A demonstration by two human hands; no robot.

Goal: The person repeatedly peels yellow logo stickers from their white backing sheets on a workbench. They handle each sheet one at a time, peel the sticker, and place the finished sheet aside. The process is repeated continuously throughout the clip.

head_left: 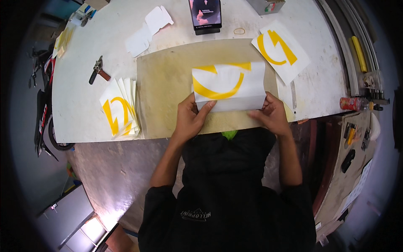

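Observation:
Between my two hands I hold a white sheet (222, 80) with yellow curved and angular shapes on it, raised over the tan cutting mat (161, 90) at the table's near edge. My left hand (189, 119) pinches its lower left corner, thumb on top and fingers underneath. At the lower right corner, my right hand (275, 117) grips the edge, thumb toward the middle. The sheet's near part bends into a plain grey-white band. Left of the mat lies a fanned stack of similar sheets (119, 111); another yellow-marked sheet (283, 52) lies at the right.
A phone or tablet (205, 14) stands upright at the back, near a rubber band (239, 31). White paper pieces (147, 33) and a small tool with a brown handle (99, 71) lie leftward. At the right edge is a bottle with a red label (351, 103).

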